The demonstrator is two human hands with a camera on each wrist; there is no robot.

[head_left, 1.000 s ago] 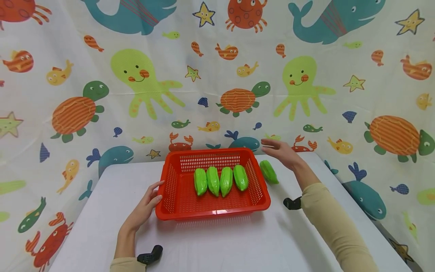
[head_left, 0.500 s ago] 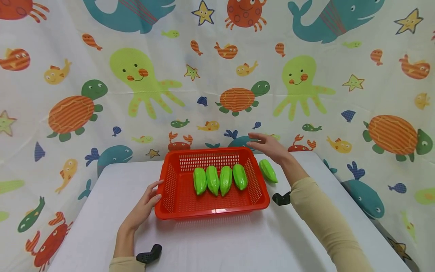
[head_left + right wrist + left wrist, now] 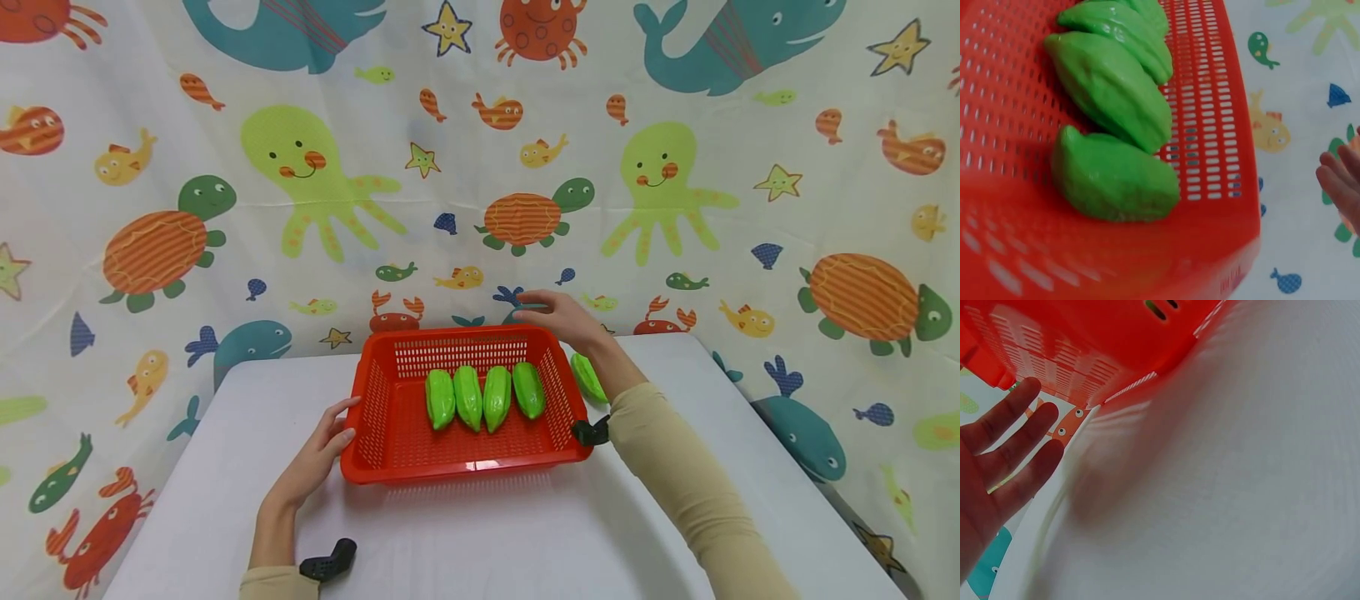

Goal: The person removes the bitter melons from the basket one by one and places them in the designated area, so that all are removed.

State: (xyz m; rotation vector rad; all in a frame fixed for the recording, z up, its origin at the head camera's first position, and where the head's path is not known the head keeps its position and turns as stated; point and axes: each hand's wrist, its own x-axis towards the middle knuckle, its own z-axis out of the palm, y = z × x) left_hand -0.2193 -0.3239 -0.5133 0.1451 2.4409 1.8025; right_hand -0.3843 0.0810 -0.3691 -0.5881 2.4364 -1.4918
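Note:
A red plastic basket with slotted walls sits on the white table. Inside it, several bright green, ridged, oblong fruits lie side by side toward the right; the right wrist view shows these green fruits close up. My left hand is at the basket's left rim, fingertips touching it; straight, spread fingers show in the left wrist view. Over the back right corner of the basket is my right hand, fingers loosely extended and holding nothing. Another green fruit lies outside the right wall, partly hidden by my right forearm.
The white table extends in front of the basket and to both sides. Behind it hangs a curtain printed with sea animals. A black wrist device on my right arm overlaps the basket's right front rim in the head view.
My right hand has moved left, from beyond the outside fruit to above the basket's back right corner, and its forearm now covers part of that fruit. My left hand and the basket stay put.

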